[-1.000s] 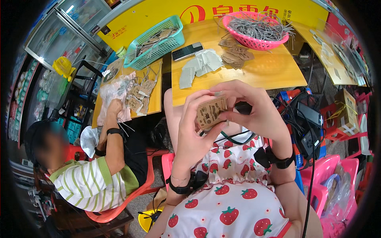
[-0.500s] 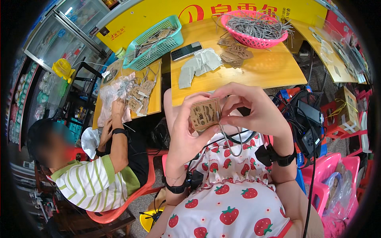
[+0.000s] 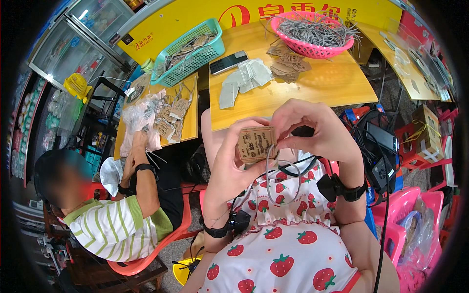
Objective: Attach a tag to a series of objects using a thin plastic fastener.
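Observation:
Above my lap, my left hand (image 3: 225, 168) grips a brown kraft cardboard tag (image 3: 257, 145) with dark print, its thumb along the lower edge and fingers behind. A grey cord (image 3: 267, 181) hangs from the tag's right side in a loose loop in front of my dress. At that same edge my right hand (image 3: 310, 128) is closed in a pinch, thumb and forefinger against the tag's corner and the cord. Its fingertips partly hide where cord and tag meet.
On the yellow table (image 3: 337, 88) lie pale grey cards (image 3: 249, 78), kraft tags (image 3: 291, 66) and a phone (image 3: 228, 62). A pink basket (image 3: 320, 50) holds grey cords; a teal basket (image 3: 188, 63) holds tags. A co-worker (image 3: 117, 219) handles tags at left.
The tag has turned a little to face me more squarely. My right fingers have shifted along its edge, and the cord loop hangs lower and further left.

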Action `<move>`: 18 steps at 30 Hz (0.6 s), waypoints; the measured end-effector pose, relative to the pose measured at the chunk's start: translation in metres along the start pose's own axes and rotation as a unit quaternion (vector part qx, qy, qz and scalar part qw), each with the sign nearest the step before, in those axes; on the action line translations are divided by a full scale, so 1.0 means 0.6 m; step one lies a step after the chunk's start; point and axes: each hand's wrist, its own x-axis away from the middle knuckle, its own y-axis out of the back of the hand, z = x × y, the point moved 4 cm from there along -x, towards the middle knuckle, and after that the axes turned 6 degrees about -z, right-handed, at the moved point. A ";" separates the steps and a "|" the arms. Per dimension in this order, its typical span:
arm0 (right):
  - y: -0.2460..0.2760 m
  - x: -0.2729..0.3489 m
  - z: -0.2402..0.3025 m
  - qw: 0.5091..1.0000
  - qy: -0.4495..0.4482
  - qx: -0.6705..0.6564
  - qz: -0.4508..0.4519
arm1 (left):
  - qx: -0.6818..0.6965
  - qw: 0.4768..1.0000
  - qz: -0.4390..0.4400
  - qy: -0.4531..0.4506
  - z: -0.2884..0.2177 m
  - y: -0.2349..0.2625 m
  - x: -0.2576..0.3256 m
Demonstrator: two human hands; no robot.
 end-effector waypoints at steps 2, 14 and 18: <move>0.003 -0.001 -0.006 1.000 0.019 0.003 0.006 | 0.008 1.000 0.003 0.010 0.000 0.001 0.001; 0.051 0.002 -0.023 0.998 0.059 0.001 0.001 | 0.008 0.995 0.086 0.047 0.011 0.015 0.007; 0.116 0.006 -0.026 0.985 0.080 -0.033 -0.150 | -0.010 0.988 0.102 0.116 0.011 0.025 0.013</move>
